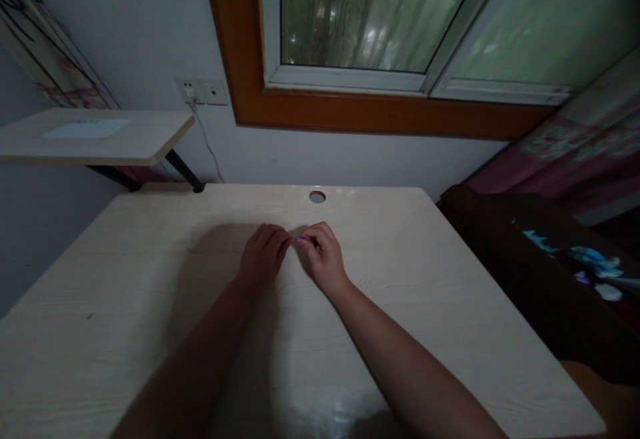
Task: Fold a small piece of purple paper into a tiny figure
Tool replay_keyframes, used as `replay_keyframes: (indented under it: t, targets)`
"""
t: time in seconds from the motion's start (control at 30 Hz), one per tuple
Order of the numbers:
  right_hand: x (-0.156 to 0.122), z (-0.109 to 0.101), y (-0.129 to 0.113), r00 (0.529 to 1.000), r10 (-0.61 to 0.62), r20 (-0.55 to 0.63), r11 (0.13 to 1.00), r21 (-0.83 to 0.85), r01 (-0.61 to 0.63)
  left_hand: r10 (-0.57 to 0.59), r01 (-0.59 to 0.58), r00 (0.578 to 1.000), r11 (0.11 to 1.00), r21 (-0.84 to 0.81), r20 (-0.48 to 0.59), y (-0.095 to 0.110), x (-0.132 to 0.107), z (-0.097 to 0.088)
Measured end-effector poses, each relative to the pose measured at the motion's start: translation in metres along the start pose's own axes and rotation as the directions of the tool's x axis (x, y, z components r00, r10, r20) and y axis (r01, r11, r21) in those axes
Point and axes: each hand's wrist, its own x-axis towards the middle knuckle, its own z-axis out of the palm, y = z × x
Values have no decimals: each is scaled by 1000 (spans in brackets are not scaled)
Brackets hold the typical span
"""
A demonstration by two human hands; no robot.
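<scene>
Both hands meet over the far middle part of a pale wood-grain table (400, 319). My left hand (263, 250) is closed, its fingertips pinched together. Opposite it, my right hand (323, 250) is closed too, thumb against forefinger. Between the two sets of fingertips shows a tiny purplish thing (297, 239), mostly covered by the fingers and too small to name. Both hands appear to grip it, one at each end.
A raised shelf (165, 142) with a white paper (87, 128) stands at the back left on black legs. Behind the table are a round cable hole (317, 197), a wall socket (201, 91) with a white cord, and a window. Dark furniture (525, 252) borders the right side.
</scene>
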Motion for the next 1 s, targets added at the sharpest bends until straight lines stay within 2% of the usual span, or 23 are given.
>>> replay_keyframes:
  t: [0.2,0.53,1.0]
  targets:
    - [0,0,2,1000,0,7,1000,-7,0,6,-6,999,1000,7,-43,-6,-3,1]
    - [0,3,4,999,47,-18,998,33,-47,-17,16,999,999,-30,-41,-5,-3,1]
    - [-1,1,2,999,-19,37,1000,-19,20,-42,42,999,996,-76,-3,-3,-3,3]
